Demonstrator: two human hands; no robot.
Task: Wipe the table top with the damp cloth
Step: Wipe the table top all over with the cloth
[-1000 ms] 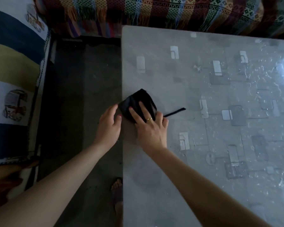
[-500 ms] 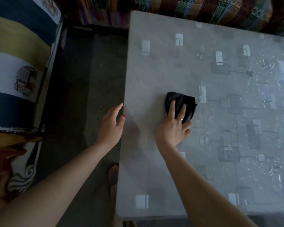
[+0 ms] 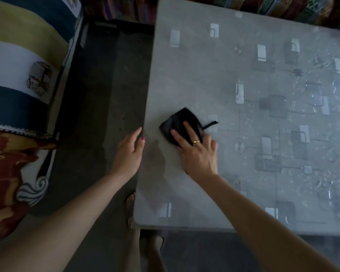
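Note:
A bunched black cloth (image 3: 178, 122) lies on the grey patterned table top (image 3: 243, 134), near its left edge. My right hand (image 3: 196, 152) presses flat on the cloth's near side, fingers spread over it, a gold ring on one finger. A thin dark strip of the cloth sticks out to the right. My left hand (image 3: 129, 154) is just off the table's left edge, fingers apart, holding nothing.
A striped cushion or mattress (image 3: 26, 75) fills the left side. Dark floor (image 3: 98, 114) runs between it and the table. Patterned fabric (image 3: 283, 6) lies along the table's far edge. My feet (image 3: 132, 205) stand at the table's near left corner.
My right hand slid the cloth right across the table, then back toward the left edge. My left hand let go of the cloth and stayed by the table's left edge.

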